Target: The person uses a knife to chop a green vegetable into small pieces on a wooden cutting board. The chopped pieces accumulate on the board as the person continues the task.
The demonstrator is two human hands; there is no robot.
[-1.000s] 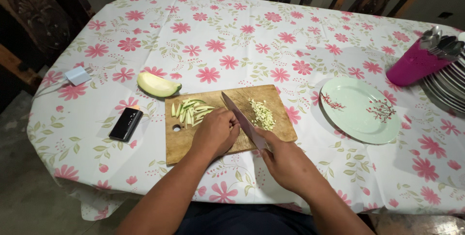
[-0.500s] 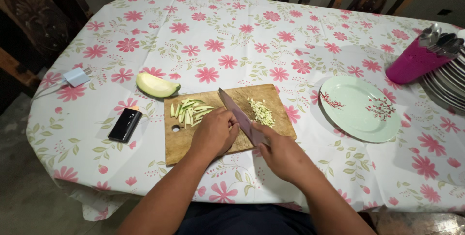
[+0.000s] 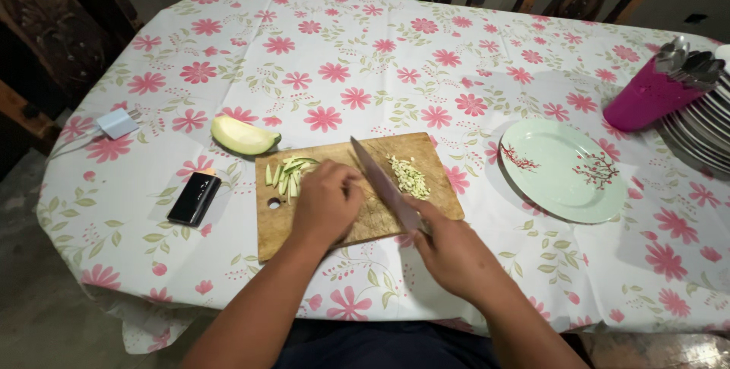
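Two bare hands work over the wooden cutting board (image 3: 304, 228) on the flowered tabletop (image 3: 395, 65). Left hand (image 3: 325, 203) presses down on green strips (image 3: 287, 175) at the board's left half, its grip closed over them. Right hand (image 3: 455, 256), at the board's near right corner, has its grip clamped on the knife (image 3: 384, 186), whose blade slants across the board's middle. Diced pieces (image 3: 409, 176) lie right of the blade.

To your far left on the flowered surface (image 3: 426, 50) lie a black rectangular device (image 3: 195, 198) and a small white charger (image 3: 117, 123). To your right sits a pale green plate (image 3: 564, 171), with a pink cutlery holder (image 3: 652, 95) beside stacked plates (image 3: 707, 129).
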